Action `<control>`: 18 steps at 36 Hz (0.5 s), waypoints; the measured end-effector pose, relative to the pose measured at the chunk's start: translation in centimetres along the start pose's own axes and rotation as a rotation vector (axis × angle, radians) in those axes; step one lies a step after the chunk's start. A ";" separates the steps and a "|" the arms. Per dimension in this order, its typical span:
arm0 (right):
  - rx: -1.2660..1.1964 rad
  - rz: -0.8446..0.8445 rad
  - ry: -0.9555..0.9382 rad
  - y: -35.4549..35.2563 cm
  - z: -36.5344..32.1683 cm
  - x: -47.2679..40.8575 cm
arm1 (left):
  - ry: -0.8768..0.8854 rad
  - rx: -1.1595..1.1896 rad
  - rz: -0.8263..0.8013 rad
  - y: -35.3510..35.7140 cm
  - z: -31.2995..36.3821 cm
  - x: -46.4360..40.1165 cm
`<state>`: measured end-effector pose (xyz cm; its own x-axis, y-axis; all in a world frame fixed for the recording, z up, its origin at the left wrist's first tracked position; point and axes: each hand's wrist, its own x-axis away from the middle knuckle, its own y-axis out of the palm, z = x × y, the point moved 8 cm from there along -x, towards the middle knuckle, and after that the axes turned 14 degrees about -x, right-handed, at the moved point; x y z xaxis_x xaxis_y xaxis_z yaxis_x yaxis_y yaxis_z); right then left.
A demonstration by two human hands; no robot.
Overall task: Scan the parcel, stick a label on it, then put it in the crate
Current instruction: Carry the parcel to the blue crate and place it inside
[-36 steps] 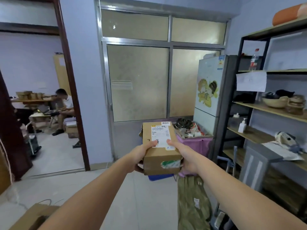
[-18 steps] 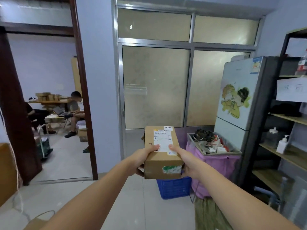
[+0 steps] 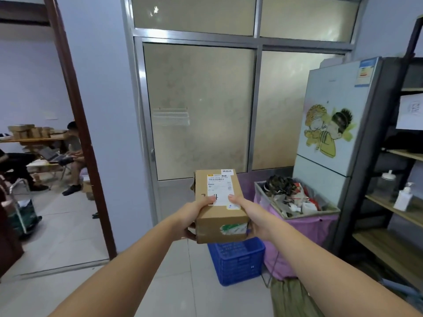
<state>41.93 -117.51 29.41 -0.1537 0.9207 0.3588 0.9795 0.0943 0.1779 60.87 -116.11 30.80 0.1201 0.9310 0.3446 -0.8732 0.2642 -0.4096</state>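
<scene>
Both hands were extended forward at arm's length and clamped one cardboard parcel (image 3: 219, 209) between them. The left hand (image 3: 194, 218) gripped the parcel's left side, with its thumb laid over the top face and its fingers wrapped beneath the lower left corner. The right hand (image 3: 253, 219) gripped the right side in the same manner, with its thumb pressed on the lower right corner of the white shipping label (image 3: 220, 189). The two thumb tips were near each other but apart, both at the label's near edge.

The parcel was held in the air with its top face tilted toward the camera. The label carried a barcode near its far end; the print was too small to read. A smaller white sticker (image 3: 227, 171) sat at the far right corner of the top face. A green and white sticker (image 3: 233, 228) was fixed to the near side face, at its lower right.

A blue plastic crate (image 3: 238, 261) stood on the tiled floor (image 3: 174, 282), directly below and slightly beyond the parcel. Just to the right of the crate stood a bin (image 3: 297, 223) lined with a pink bag and filled with mixed waste. Behind the bin stood a refrigerator (image 3: 332, 124) bearing a cartoon decal, and a shelf unit (image 3: 389, 202) occupied the right edge of the view. Frosted glass panels (image 3: 199, 106) in a metal frame formed the back wall.
</scene>
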 end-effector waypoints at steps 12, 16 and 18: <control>0.033 -0.047 0.016 -2.8 -6.5 -17.7 | -0.007 0.016 0.042 -3.4 4.4 -16.0; 0.046 -0.059 0.055 -2.5 -7.9 -22.8 | -0.022 0.030 0.052 -5.2 5.2 -20.4; 0.046 -0.071 0.063 -2.3 -8.5 -25.3 | -0.024 0.031 0.048 -6.2 5.4 -22.8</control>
<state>42.45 -144.28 27.75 -0.2291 0.8856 0.4040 0.9707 0.1770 0.1626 60.99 -140.33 30.04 0.0668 0.9359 0.3459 -0.8918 0.2115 -0.4000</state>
